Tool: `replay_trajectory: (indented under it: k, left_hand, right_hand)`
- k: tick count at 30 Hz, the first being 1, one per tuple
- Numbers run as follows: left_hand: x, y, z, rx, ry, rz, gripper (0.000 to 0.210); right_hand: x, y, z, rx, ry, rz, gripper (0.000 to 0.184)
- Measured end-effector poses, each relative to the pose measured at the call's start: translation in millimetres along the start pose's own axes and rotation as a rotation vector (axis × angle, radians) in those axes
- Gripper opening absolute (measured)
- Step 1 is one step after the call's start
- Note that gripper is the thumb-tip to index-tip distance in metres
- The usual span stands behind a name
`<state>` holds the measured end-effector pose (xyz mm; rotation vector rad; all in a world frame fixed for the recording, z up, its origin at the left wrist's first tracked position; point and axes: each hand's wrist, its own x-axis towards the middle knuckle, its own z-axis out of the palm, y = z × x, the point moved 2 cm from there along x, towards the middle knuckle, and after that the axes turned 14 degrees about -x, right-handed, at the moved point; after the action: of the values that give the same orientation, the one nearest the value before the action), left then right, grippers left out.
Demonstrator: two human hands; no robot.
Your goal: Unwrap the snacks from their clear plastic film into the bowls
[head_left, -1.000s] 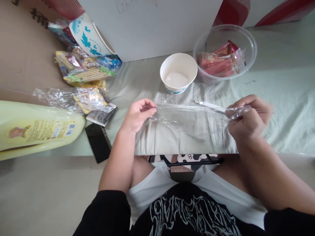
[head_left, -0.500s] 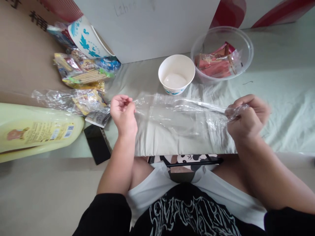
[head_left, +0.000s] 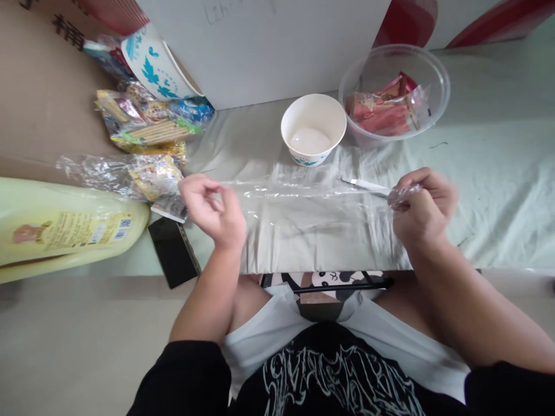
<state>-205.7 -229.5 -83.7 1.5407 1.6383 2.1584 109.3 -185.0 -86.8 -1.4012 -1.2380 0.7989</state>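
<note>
A clear, crinkled plastic bag is stretched sideways above the cloth-covered table, between my two hands. My left hand is curled, thumb and fingers pinching the bag's left end. Closed in a fist, my right hand grips the bunched right end. A slim white tool with a thin tip lies just left of my right fingers, partly hidden by them. Behind the bag stands a white paper bowl with blue leaf print, nothing visible in it.
A round clear plastic tub holds red-wrapped packets. To the left are packaged snacks, a tipped paper bucket, a yellow bottle and a dark phone over the table edge. Large boxes stand behind.
The bag has been drawn into a narrower strip. My left hand has shifted slightly left and turned; my right hand has moved a little left. More of the white tool shows.
</note>
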Motion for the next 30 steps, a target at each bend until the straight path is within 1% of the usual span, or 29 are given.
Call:
replay_trajectory:
  k: [1, 2, 3, 4, 5, 6, 7, 8, 9, 11, 12, 13, 14, 16, 18, 20, 23, 27, 29, 30]
  left_hand:
    - [-10, 13, 2.9, -0.001, -0.116, 0.079, 0.013]
    - [-20, 24, 6.5, 0.016, -0.266, 0.114, 0.014]
    - [-27, 31, 9.1, 0.053, -0.371, 0.129, 0.014]
    - [-31, 33, 10.8, 0.126, -0.447, 0.090, 0.013]
    - [-30, 31, 11.3, 0.199, -0.498, 0.022, 0.015]
    - [-26, 26, 10.4, 0.257, -0.520, -0.056, 0.020]
    - [-18, 18, 8.1, 0.285, -0.505, -0.128, 0.026]
    - [-9, 11, 4.8, 0.283, -0.472, -0.188, 0.031]
    - [0, 4, 0.8, 0.267, -0.413, -0.217, 0.033]
    - [12, 0, -7.0, 0.241, -0.275, -0.186, 0.032]
    - [12, 1, -8.8, 0.218, -0.250, -0.152, 0.031]
    - [8, 5, -8.6, 0.183, -0.274, -0.106, 0.030]
    - [1, 10, -6.1, 0.137, -0.353, -0.056, 0.031]
    - [-18, 19, 3.1, 0.032, -0.597, 0.014, 0.044]
    - [-36, 22, 13.0, -0.007, -0.808, 0.019, 0.065]
    - [-46, 19, 20.3, 0.037, -0.945, -0.013, 0.076]
    - [-50, 13, 25.9, 0.134, -1.049, -0.037, 0.074]
    - [-51, 15, 32.6, 0.163, -1.099, -0.046, 0.065]
    - [-54, 17, 37.1, 0.140, -1.111, -0.066, 0.054]
    - [-54, 17, 39.1, 0.117, -1.120, -0.082, 0.045]
  right_hand:
    - [-1, 1, 0, -0.019, -0.007, -0.008, 0.018]
    - [-1, 1, 0, -0.030, -0.011, -0.014, 0.018]
    - [-2, 1, 0, -0.038, -0.011, -0.018, 0.018]
    - [-1, 1, 0, -0.042, -0.010, -0.020, 0.017]
    - [-1, 1, 0, -0.041, -0.009, -0.021, 0.017]
    - [0, 1, 0, -0.034, -0.008, -0.018, 0.017]
    - [1, 0, -1, -0.021, -0.006, -0.014, 0.017]
    - [1, 0, -1, -0.006, -0.003, -0.009, 0.017]
    - [2, -1, -1, 0.007, 0.003, -0.005, 0.016]
    - [4, -1, 0, 0.028, 0.013, 0.005, 0.014]
    - [4, -1, 0, 0.033, 0.014, 0.011, 0.014]
    - [4, -1, 0, 0.034, 0.012, 0.016, 0.014]
    - [4, -1, 0, 0.031, 0.006, 0.020, 0.014]
    - [3, 0, -1, 0.020, -0.002, 0.018, 0.015]
    - [2, -1, -1, 0.005, -0.014, 0.006, 0.016]
    - [1, -1, -1, -0.011, -0.036, -0.001, 0.017]
    - [0, -1, 0, -0.015, -0.057, 0.001, 0.017]
    - [-3, 1, 0, -0.038, -0.082, 0.008, 0.018]
    - [-5, 3, -1, -0.064, -0.108, -0.005, 0.018]
    - [-6, 3, -2, -0.085, -0.121, -0.015, 0.018]
